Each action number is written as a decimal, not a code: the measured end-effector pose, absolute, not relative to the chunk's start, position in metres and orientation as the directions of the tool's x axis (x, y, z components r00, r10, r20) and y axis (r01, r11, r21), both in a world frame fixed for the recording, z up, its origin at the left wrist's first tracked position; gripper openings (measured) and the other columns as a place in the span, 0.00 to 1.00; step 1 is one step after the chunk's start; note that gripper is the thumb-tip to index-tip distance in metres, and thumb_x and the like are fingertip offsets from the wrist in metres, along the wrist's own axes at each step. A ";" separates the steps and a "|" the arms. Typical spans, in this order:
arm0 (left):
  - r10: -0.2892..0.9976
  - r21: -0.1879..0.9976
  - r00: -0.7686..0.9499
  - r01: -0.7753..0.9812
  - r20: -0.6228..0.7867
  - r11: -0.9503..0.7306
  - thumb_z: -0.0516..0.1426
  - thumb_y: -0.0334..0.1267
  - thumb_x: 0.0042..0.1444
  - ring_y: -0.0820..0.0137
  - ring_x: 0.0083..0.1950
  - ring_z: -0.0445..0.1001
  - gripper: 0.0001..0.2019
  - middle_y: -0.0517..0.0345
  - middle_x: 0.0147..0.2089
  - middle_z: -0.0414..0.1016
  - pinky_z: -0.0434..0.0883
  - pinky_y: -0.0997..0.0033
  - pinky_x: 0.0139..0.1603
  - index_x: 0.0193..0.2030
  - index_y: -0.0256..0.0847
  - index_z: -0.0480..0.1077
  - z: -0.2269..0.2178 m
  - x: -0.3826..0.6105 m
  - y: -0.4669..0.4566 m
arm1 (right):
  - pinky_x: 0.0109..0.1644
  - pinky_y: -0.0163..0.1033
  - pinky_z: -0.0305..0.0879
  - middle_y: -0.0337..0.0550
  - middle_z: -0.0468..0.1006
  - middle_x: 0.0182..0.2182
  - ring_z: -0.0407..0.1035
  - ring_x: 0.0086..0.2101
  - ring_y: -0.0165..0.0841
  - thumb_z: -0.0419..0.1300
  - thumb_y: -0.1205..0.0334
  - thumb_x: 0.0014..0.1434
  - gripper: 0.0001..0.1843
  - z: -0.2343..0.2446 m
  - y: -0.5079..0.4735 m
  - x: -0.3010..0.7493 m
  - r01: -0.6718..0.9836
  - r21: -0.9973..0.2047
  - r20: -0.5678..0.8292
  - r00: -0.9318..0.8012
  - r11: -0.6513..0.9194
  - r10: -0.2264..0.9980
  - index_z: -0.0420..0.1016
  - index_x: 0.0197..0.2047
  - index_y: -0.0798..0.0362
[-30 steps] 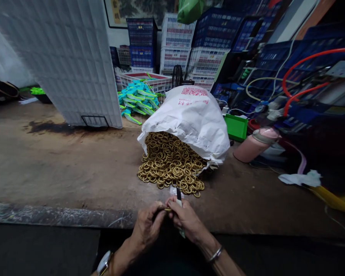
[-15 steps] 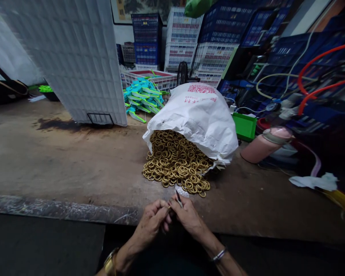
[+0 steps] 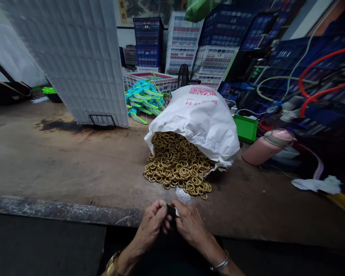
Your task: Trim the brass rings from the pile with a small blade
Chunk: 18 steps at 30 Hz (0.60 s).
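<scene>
My left hand and my right hand meet fingertip to fingertip at the table's front edge, both closed. Between thumb and fingers my right hand pinches a thin dark strip-like piece with a pale bit at its right end; its kind is unclear. A gold-coloured edge, like part of a ring, shows between the fingertips, mostly hidden, and my left fingers pinch there. Just beyond lies a heap of gold-coloured metal rings, spilling from the mouth of a white woven sack lying on its side.
On the wooden table a tall white padded panel stands left, beside turquoise and green plastic parts. At right are a green tray, a pink bottle and orange hoses. Stacked crates fill the back.
The dark piece, which pointed up from my right fingers, now lies across between both hands' fingertips. My right hand has turned slightly and its fingers reach over. The view has shifted slightly.
</scene>
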<state>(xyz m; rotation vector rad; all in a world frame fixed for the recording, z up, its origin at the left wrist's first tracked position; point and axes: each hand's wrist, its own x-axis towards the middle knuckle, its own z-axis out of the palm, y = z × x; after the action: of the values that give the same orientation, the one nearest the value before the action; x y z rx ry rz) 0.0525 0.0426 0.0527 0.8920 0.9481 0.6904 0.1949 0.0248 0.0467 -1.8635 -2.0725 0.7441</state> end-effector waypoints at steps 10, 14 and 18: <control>0.833 0.917 0.439 -0.050 -0.336 0.396 0.53 0.52 0.50 0.81 0.16 0.58 0.18 0.67 0.19 0.61 0.59 0.80 0.18 0.25 0.38 0.59 0.059 0.049 0.039 | 0.29 0.35 0.46 0.43 0.76 0.28 0.68 0.28 0.33 0.48 0.75 0.45 0.19 0.049 0.027 0.189 0.951 -0.309 -0.217 -0.068 -0.002 0.974 0.66 0.41 0.53; 0.762 0.884 0.555 -0.094 -0.335 0.457 0.53 0.50 0.51 0.80 0.18 0.61 0.16 0.64 0.21 0.65 0.63 0.79 0.20 0.27 0.38 0.61 0.063 0.047 0.029 | 0.29 0.34 0.47 0.45 0.76 0.28 0.69 0.29 0.33 0.47 0.75 0.48 0.18 0.046 0.032 0.201 0.963 -0.253 -0.134 0.064 -0.097 0.989 0.66 0.42 0.54; 0.725 0.840 0.634 -0.213 -0.271 0.500 0.55 0.50 0.49 0.75 0.22 0.67 0.16 0.56 0.26 0.69 0.67 0.77 0.19 0.27 0.36 0.64 0.076 0.047 0.025 | 0.30 0.33 0.50 0.43 0.76 0.29 0.69 0.29 0.32 0.49 0.75 0.48 0.17 0.046 0.037 0.226 0.924 -0.305 0.001 0.243 -0.231 0.970 0.66 0.41 0.53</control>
<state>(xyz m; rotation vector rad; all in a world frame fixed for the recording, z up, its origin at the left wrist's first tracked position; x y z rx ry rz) 0.0471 0.0246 0.0763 0.8710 0.6724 0.6213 0.2261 0.0365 0.0462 -2.2731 -1.7750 0.2757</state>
